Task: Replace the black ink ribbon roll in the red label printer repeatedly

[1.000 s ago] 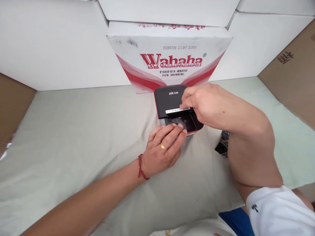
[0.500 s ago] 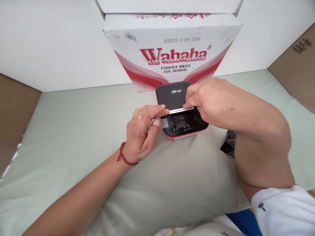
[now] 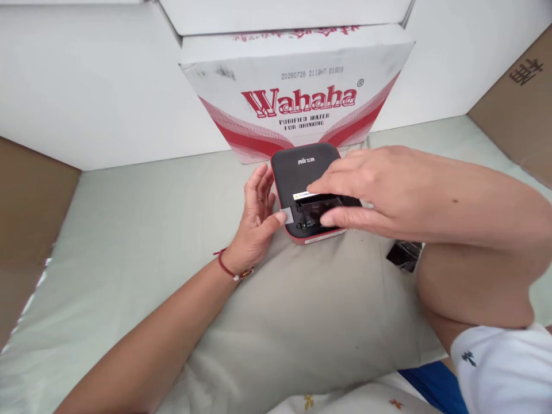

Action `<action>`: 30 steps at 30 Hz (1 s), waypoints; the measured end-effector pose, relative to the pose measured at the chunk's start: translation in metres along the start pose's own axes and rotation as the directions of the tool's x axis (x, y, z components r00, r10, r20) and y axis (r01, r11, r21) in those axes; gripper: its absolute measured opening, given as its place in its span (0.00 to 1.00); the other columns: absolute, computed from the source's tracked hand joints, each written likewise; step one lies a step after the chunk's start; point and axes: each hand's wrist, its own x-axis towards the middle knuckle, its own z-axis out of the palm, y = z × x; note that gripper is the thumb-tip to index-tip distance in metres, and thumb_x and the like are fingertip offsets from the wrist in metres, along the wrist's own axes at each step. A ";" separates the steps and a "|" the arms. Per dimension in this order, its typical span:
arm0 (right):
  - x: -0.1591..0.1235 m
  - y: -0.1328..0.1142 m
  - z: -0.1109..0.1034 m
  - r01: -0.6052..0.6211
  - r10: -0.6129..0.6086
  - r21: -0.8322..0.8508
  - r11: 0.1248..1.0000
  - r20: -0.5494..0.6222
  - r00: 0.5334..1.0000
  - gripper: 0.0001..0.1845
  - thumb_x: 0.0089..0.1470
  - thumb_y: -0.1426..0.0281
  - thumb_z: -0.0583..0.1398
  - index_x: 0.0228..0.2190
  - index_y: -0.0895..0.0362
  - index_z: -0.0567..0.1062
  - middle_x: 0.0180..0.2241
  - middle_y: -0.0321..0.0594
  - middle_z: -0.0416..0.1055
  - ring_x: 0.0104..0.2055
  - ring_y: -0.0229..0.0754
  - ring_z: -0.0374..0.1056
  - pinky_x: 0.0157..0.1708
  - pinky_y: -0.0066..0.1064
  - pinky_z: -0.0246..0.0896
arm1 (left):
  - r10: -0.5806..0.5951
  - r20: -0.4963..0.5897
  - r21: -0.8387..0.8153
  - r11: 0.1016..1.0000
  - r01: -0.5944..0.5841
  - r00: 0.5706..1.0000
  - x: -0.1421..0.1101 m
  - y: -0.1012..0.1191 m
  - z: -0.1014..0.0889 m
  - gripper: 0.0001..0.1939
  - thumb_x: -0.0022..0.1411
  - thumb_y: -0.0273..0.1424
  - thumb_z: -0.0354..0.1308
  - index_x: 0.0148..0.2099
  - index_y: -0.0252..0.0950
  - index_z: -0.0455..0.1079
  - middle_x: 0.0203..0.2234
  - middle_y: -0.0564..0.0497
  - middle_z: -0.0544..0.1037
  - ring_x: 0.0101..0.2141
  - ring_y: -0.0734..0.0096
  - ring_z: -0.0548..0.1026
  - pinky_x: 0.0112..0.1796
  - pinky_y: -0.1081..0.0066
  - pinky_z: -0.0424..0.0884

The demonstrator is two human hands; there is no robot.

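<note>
A square black device (image 3: 297, 172) with a red rim and white lettering lies on the pale green cloth, an open recess in its near half. Inside the recess is a dark, glossy piece (image 3: 313, 213). My left hand (image 3: 254, 227) grips the device's left side, its thumb on a grey tab (image 3: 287, 215) at the edge and its fingers along the side. Over the device's right half reaches my right hand (image 3: 362, 190), thumb and fingers apart around the recess. It hides the right part of a white label strip (image 3: 301, 196).
Behind the device stands a white and red Wahaba-type water carton (image 3: 302, 75) against white boxes. Brown cardboard (image 3: 513, 103) borders the right, and more cardboard (image 3: 30, 230) the left. A crumpled black, shiny piece (image 3: 404, 255) lies beside my right forearm.
My left fingers have moved off the label to the device's left side, thumb now on the grey tab. My right hand has spread from a pinch at the label, its thumb now over the recess.
</note>
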 end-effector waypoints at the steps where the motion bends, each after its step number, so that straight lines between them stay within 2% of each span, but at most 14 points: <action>1: -0.003 0.000 0.000 0.024 -0.024 -0.013 1.000 0.026 0.999 0.17 0.69 0.55 0.63 0.50 0.49 0.86 0.43 0.41 0.84 0.44 0.50 0.76 0.44 0.40 0.64 | -0.007 0.030 -0.028 1.000 0.008 1.000 0.000 -0.003 0.000 0.49 0.68 0.62 0.66 0.81 0.63 0.46 0.81 0.47 0.57 0.79 0.52 0.61 0.72 0.48 0.71; 4: -0.005 0.001 0.004 0.046 -0.040 -0.073 0.996 0.076 0.996 0.19 0.65 0.57 0.67 0.54 0.49 0.85 0.47 0.43 0.83 0.46 0.53 0.74 0.45 0.41 0.63 | -0.013 0.059 -0.078 0.997 0.018 0.998 0.001 -0.006 0.000 0.51 0.68 0.62 0.67 0.81 0.64 0.45 0.82 0.48 0.56 0.80 0.53 0.60 0.74 0.49 0.69; 7: 0.000 0.000 0.007 -0.029 0.039 -0.140 0.990 0.068 0.997 0.17 0.65 0.65 0.65 0.53 0.52 0.85 0.45 0.43 0.83 0.42 0.51 0.74 0.41 0.41 0.60 | -0.035 0.056 -0.093 0.995 0.040 0.998 0.001 -0.005 0.000 0.52 0.67 0.62 0.67 0.82 0.64 0.43 0.83 0.48 0.54 0.80 0.53 0.59 0.75 0.50 0.68; 11: 0.008 -0.006 0.004 -0.099 0.118 -0.192 0.976 0.088 0.989 0.14 0.63 0.72 0.61 0.46 0.52 0.86 0.40 0.42 0.83 0.32 0.46 0.71 0.31 0.39 0.52 | -0.051 0.059 -0.095 0.994 0.056 0.997 0.000 -0.003 0.001 0.52 0.68 0.62 0.66 0.82 0.64 0.41 0.83 0.49 0.52 0.81 0.54 0.58 0.75 0.51 0.68; 14: 0.009 -0.012 0.000 -0.130 0.147 -0.224 0.966 0.059 0.987 0.10 0.62 0.71 0.60 0.38 0.52 0.83 0.37 0.40 0.82 0.29 0.43 0.67 0.30 0.38 0.49 | -0.043 0.059 -0.103 0.993 0.049 0.997 -0.001 -0.003 0.001 0.51 0.68 0.61 0.67 0.81 0.65 0.42 0.83 0.49 0.53 0.81 0.54 0.57 0.76 0.50 0.66; 17: 0.009 -0.016 -0.002 -0.132 0.150 -0.247 0.960 0.055 0.987 0.07 0.61 0.71 0.61 0.33 0.53 0.80 0.34 0.38 0.80 0.28 0.41 0.65 0.30 0.37 0.47 | -0.035 0.034 -0.071 0.997 0.038 0.999 -0.001 -0.004 0.002 0.50 0.68 0.61 0.67 0.81 0.65 0.44 0.82 0.48 0.56 0.80 0.52 0.59 0.75 0.49 0.68; 22: 0.012 -0.017 0.002 -0.164 0.181 -0.226 0.960 0.059 0.982 0.08 0.63 0.70 0.61 0.31 0.53 0.79 0.32 0.37 0.79 0.30 0.41 0.70 0.32 0.37 0.50 | -0.009 -0.033 -0.048 0.999 0.007 0.999 0.000 -0.004 0.005 0.50 0.66 0.62 0.68 0.80 0.63 0.49 0.80 0.45 0.61 0.77 0.49 0.65 0.73 0.46 0.71; 26: 0.015 -0.021 -0.001 -0.169 0.185 -0.185 0.968 0.072 0.980 0.09 0.64 0.71 0.59 0.33 0.52 0.79 0.34 0.39 0.79 0.34 0.45 0.72 0.34 0.38 0.53 | 0.001 -0.003 -0.011 1.000 -0.001 1.000 0.002 0.000 0.005 0.49 0.68 0.62 0.66 0.80 0.63 0.46 0.81 0.45 0.59 0.78 0.52 0.63 0.73 0.48 0.71; 30: 0.019 -0.026 -0.007 -0.204 0.223 -0.178 0.963 0.097 0.970 0.09 0.62 0.74 0.59 0.31 0.53 0.77 0.31 0.39 0.77 0.31 0.44 0.69 0.32 0.38 0.53 | 0.000 0.020 0.021 1.000 0.000 1.000 0.002 0.001 0.007 0.48 0.71 0.63 0.62 0.81 0.62 0.42 0.82 0.45 0.55 0.78 0.54 0.63 0.72 0.50 0.72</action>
